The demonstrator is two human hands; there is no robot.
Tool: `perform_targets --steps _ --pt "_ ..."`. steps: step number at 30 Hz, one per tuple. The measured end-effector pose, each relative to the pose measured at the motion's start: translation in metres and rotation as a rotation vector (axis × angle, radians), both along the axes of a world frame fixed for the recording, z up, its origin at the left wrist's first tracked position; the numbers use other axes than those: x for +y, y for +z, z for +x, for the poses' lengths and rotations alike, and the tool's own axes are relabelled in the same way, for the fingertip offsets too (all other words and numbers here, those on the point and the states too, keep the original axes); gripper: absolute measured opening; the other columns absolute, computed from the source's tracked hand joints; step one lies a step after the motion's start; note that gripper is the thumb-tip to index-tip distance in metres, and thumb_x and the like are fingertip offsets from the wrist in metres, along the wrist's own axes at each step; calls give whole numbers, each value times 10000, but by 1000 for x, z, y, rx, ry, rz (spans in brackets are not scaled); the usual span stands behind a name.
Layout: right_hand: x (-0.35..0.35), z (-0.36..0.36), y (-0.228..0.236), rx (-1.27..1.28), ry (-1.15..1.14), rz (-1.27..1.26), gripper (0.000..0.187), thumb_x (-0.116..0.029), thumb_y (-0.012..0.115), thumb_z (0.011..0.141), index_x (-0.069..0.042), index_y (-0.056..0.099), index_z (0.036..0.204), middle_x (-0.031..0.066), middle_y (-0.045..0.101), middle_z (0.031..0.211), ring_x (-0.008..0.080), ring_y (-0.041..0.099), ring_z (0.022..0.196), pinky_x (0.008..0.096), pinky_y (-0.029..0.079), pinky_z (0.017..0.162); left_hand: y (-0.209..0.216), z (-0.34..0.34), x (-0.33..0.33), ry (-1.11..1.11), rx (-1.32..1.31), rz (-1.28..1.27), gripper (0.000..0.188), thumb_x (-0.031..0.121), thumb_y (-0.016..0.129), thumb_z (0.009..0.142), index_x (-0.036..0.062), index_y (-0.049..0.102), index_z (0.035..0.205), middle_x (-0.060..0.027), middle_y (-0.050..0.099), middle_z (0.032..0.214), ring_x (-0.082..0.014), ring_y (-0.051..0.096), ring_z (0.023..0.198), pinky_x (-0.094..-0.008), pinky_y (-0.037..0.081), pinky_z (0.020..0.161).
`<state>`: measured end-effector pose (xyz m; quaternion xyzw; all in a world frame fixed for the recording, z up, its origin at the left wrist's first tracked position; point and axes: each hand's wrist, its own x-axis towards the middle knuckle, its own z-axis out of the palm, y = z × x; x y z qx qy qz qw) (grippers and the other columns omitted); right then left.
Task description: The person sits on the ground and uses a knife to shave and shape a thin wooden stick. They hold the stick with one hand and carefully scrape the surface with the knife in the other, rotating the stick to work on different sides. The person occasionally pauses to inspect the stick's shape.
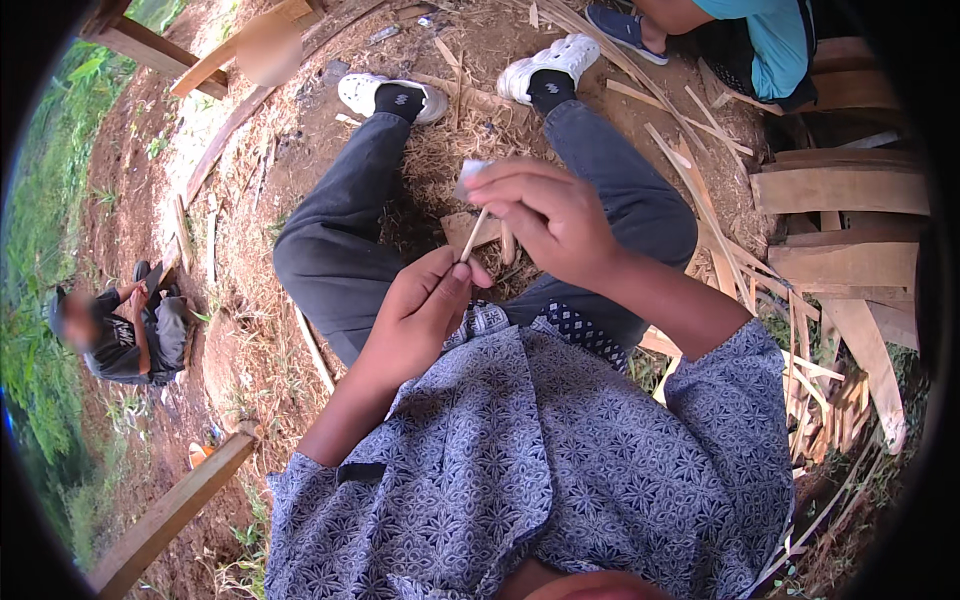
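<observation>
My left hand (428,300) is closed in front of my lap, with its thumb and fingers pinching the lower end of a thin wooden stick (474,236). The stick slants up toward my right hand (553,218), which is bent over its upper end. A flat grey-white piece (470,178) sticks out at the fingertips of that hand; its kind cannot be made out. Below the right palm, a short rounded tan piece (508,243) shows, partly hidden. Behind the stick, between my legs, lies a flat wood offcut (462,229).
Long wood strips (690,185) lie on the ground to my right, near stacked curved boards (840,192). A person in a turquoise top (780,50) sits at the far right. Another person (130,335) sits at left. A wooden post (175,510) slants in at lower left.
</observation>
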<state>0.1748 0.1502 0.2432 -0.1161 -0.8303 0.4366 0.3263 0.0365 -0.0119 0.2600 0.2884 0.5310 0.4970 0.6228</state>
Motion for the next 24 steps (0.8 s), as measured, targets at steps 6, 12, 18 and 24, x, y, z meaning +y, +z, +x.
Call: perform_targets --steps 6,12,18,24 --pt "22 1 2 48 -175 43 124 -44 661 912 -51 730 1015 100 725 1069 242 701 1015 345 550 880 7 -3 1 -28 11 -9 248 187 408 1074 11 569 1008 85 364 616 -9 280 474 -202 201 435" --pt "22 -4 -5 40 -93 101 117 -56 644 917 -32 717 1006 107 721 1068 250 694 1022 346 544 870 3 -5 3 1 -83 -6 246 180 406 1071 18 562 971 79 334 604 -10 252 465 -211 178 415" --pt "9 1 -7 4 -83 -59 133 -62 615 934 -20 701 1026 127 711 1065 265 682 1025 350 529 888 -3 -2 2 20 -179 -57 242 179 417 1064 21 557 945 81 324 597 -11 243 462 -219 163 410" --pt "5 19 -16 -29 -240 -3 155 -67 602 948 -13 708 1048 115 725 1042 213 697 952 326 539 835 -8 2 -6 -61 72 9 245 190 444 1068 9 591 995 98 374 593 3 284 480 -201 199 439"
